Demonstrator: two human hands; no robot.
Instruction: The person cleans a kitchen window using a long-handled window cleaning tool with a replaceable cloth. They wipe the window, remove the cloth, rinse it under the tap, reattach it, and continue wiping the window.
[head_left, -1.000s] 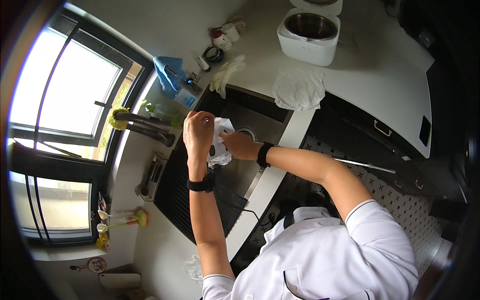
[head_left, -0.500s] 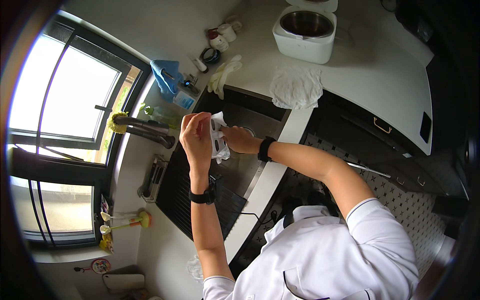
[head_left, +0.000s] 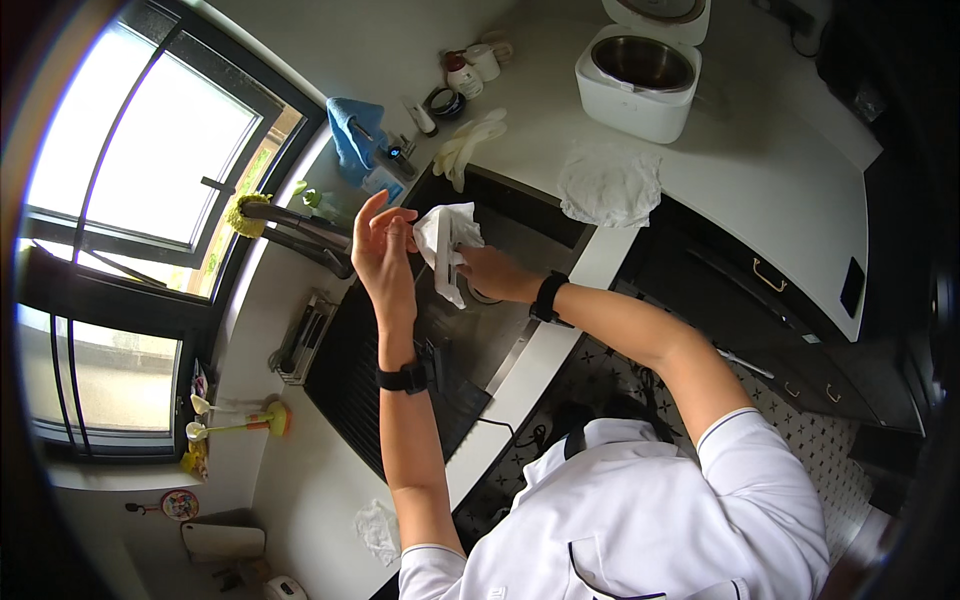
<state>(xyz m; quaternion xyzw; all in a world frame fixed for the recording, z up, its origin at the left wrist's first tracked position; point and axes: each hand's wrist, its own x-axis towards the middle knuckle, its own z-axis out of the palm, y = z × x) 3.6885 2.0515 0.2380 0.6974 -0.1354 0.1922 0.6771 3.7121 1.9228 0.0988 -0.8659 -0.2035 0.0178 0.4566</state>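
Observation:
Over the sink (head_left: pixel 520 235), my right hand (head_left: pixel 497 273) grips a crumpled white cloth or paper towel (head_left: pixel 455 217) wrapped about a thin, flat pale piece (head_left: pixel 443 258). The piece is turned nearly edge-on, and the fingertips behind it are partly hidden. Just left of it is my left hand (head_left: pixel 388 265), raised with its fingers apart and slightly curled, nothing visible in its grasp. Its fingertips come close to the cloth; whether they touch I cannot tell.
A white rice cooker (head_left: pixel 640 95), lid up, stands on the far counter near a spread white cloth (head_left: pixel 610 185). Pale gloves (head_left: pixel 468 150) lie by the sink's far corner. The tap (head_left: pixel 300 235) rises at the left, beside a black ridged drainboard (head_left: pixel 355 385).
My left hand has let go of the flat piece and opened its fingers. The piece, earlier showing its oval openings, has turned nearly edge-on in my right hand. The view has shifted slightly.

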